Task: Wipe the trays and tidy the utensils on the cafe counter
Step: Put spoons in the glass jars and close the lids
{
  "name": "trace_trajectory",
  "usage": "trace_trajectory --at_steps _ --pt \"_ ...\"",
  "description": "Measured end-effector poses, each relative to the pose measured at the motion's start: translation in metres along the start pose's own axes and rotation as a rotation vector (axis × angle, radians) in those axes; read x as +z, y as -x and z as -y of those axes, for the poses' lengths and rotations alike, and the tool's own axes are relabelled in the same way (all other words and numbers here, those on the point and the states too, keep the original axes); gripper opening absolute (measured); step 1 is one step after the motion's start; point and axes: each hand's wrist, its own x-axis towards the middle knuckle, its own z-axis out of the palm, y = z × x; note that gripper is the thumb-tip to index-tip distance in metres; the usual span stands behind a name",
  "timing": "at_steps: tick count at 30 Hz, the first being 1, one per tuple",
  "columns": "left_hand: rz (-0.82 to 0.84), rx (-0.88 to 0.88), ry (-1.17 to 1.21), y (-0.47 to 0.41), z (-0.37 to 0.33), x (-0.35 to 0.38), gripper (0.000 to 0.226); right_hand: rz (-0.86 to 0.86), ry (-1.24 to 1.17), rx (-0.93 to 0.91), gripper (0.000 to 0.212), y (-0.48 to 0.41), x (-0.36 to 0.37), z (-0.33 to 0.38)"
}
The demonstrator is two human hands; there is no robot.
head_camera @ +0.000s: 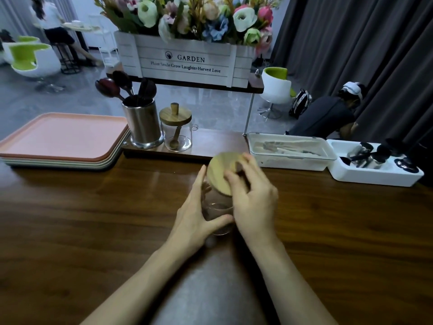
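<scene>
Gripping the jar: the left hand point(199, 214) curls round the glass jar point(219, 211), with the thumb across its near side and the fingers on the far side.
Lid hold: the right hand point(254, 200) bends its fingers over the wooden lid point(220, 170) and holds it at the top. The lid is tilted over the jar's mouth, and blur hides whether it is seated.
Jar position: on the wooden counter point(93, 219), mid-front, just before the raised dark board point(210, 143).
On the board: a steel holder point(143, 125) of dark spoons point(112, 86), with a second lidded jar point(176, 134) just beside it that has a small spoon inside.
Left rear: a stack of trays point(63, 137), pink on top, beside the board's end.
Right rear: a white cutlery box point(290, 151) under a clear cover, then a white bin point(375, 174) of steel cups.
Farthest: a flower box point(187, 62) on the upper shelf.
</scene>
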Motion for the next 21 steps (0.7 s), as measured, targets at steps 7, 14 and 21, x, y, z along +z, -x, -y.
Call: trace_trajectory --at_steps 7,14,21 --pt "0.013 0.044 -0.02 0.005 0.005 -0.001 0.097 0.018 0.054 0.172 0.02 -0.06 -0.038 -0.041" --pt "-0.001 0.068 -0.05 0.013 0.012 -0.008 0.089 0.244 0.23 0.386 0.019 0.014 0.001 -0.1" --pt "0.004 0.064 -0.054 0.013 0.012 -0.008 0.087 0.422 0.318 0.35 0.036 0.013 0.011 -0.11"
